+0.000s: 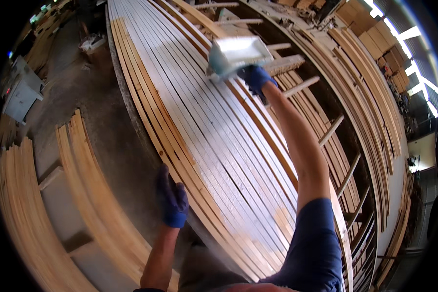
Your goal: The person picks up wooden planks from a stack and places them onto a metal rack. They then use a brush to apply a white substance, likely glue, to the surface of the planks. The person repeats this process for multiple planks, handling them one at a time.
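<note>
My right hand [258, 79], in a dark blue glove, is stretched far forward and closed around the near end of a whitish, open-topped, box-shaped container [241, 51]. Motion blurs the container, and its grip is hidden under my fingers. It is just above a long row of narrow wooden strips [214, 126] laid side by side. A shiny white coating covers the middle strips, while those along the left edge show bare yellow wood. Also gloved, my left hand [173, 197] is open beside the row's left edge, fingers extended and thumb apart, holding nothing.
Bare planks [95, 180] lie on supports at my left, with another stack [22, 209] beyond. A grey cabinet [22, 90] stands far left on the concrete floor. To the right runs a rack with wooden crossbars [331, 130] and more strips [370, 112].
</note>
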Available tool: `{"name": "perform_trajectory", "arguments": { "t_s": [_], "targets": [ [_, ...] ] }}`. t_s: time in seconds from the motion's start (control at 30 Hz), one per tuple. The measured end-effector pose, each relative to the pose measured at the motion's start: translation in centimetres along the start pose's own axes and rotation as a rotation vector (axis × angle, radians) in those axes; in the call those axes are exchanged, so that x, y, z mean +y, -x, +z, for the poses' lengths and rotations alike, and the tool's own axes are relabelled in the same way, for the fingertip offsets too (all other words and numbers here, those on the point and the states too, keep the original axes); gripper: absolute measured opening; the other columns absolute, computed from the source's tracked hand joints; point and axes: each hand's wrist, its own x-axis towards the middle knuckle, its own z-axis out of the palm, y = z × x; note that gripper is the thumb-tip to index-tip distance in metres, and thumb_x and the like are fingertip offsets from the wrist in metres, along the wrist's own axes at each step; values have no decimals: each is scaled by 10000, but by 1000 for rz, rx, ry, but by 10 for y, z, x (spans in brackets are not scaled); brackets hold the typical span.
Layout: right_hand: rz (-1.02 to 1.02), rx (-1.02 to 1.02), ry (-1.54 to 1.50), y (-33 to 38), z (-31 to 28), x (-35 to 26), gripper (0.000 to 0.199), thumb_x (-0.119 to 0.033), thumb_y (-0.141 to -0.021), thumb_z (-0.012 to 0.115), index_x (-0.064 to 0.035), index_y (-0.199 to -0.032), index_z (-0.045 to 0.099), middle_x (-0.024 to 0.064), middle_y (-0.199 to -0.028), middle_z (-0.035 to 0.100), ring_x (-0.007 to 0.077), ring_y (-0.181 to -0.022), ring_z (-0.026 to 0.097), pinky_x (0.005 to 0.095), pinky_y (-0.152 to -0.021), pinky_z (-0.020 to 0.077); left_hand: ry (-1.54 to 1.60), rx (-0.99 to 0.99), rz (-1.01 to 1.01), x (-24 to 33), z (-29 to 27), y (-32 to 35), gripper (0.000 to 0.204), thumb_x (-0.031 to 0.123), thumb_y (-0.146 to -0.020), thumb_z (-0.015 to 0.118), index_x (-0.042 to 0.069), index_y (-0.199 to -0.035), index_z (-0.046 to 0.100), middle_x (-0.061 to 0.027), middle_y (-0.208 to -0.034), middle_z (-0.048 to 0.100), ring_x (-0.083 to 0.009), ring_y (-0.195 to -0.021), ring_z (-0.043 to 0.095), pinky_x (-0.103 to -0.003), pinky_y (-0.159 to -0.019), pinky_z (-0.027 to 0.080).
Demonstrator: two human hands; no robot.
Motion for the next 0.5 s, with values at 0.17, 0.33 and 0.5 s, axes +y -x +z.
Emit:
{"name": "perform_trajectory", "arguments": {
  "t_s": [0.17, 0.33, 0.5],
  "targets": [
    [-1, 196, 107, -65, 4, 20, 329, -347, -956, 545, -87, -1118, 667, 113, -828, 691, 209, -641, 658, 353, -556, 569, 116, -5, -34, -10, 26, -21, 572, 335, -1051, 408, -43, -1474, 336, -254, -1482, 392, -394, -1361, 400, -464, -1129, 321],
    [56, 59, 73, -46, 17, 5, 290, -320, -942, 567, -122, -1127, 672, 95, -822, 695, 195, -630, 658, 349, -545, 564, 210, 30, -176, -3, 27, -25, 607, 416, -1056, 374, -7, -1489, 329, -224, -1487, 387, -350, -1373, 385, -456, -1149, 288],
    [218, -117, 91, 82, -20, 29, 263, -293, -928, 590, -156, -1136, 676, 78, -816, 700, 182, -620, 657, 345, -535, 559, -23, -26, 127, -68, 41, 3, 501, 305, -1056, 419, -11, -1443, 404, -229, -1495, 388, -345, -1365, 414, -442, -1137, 326]
  ]
}}
